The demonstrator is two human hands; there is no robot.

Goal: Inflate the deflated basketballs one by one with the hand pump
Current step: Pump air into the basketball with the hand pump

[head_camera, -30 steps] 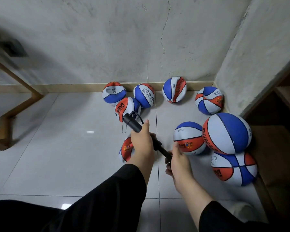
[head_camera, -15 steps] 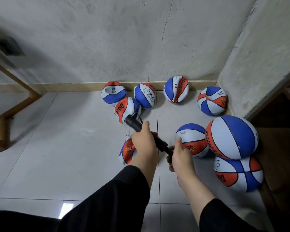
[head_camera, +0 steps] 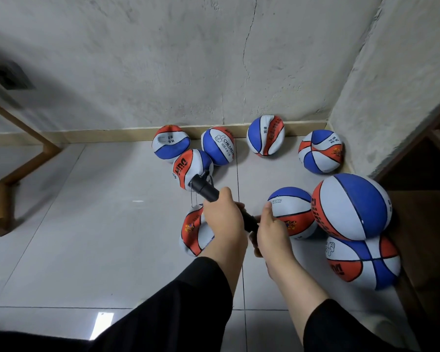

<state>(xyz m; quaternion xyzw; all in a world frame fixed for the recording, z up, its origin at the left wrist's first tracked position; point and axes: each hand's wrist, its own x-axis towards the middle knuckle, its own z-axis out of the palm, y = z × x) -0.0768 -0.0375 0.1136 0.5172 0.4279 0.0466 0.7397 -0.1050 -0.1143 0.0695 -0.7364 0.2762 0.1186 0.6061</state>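
Observation:
I hold a black hand pump (head_camera: 205, 190) above the floor. My left hand (head_camera: 222, 219) grips its barrel, and my right hand (head_camera: 271, 231) is closed on the handle end; the two hands almost touch. A thin hose loop hangs from the pump's far end. Under my left hand lies a flattened red, white and blue basketball (head_camera: 194, 232). A dented ball (head_camera: 291, 209) sits just right of my right hand. A big round ball (head_camera: 352, 205) rests on another ball (head_camera: 362, 261) at the right.
Several more crumpled basketballs lie along the baseboard, among them one by the pump tip (head_camera: 192, 167) and one in the corner (head_camera: 320, 151). Wooden shelving (head_camera: 427, 199) stands at the right, a wooden frame (head_camera: 15, 171) at the left. White floor tiles spread to the left.
My right hand has pushed the handle in toward my left hand, so less of the pump shaft shows between them. The view has shifted slightly.

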